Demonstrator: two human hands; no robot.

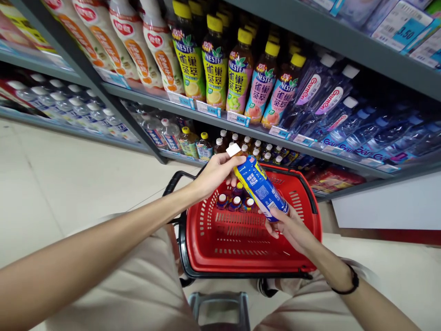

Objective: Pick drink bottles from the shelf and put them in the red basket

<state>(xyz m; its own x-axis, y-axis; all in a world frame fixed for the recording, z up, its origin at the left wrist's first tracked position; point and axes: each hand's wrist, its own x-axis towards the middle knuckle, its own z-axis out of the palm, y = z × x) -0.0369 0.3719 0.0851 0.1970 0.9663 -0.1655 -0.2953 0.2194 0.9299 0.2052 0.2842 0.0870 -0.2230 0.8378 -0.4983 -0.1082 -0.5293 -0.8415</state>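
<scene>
Head view: bottle held over basket

Left hand grips the cap end of a blue bottle; right hand clasps its base. Bottle tilts above a red basket holding 3 small bottles, near the shelves.

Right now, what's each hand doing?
Left hand: closed on the cap end of the blue bottle.
Right hand: closed around the bottle's base.
</scene>
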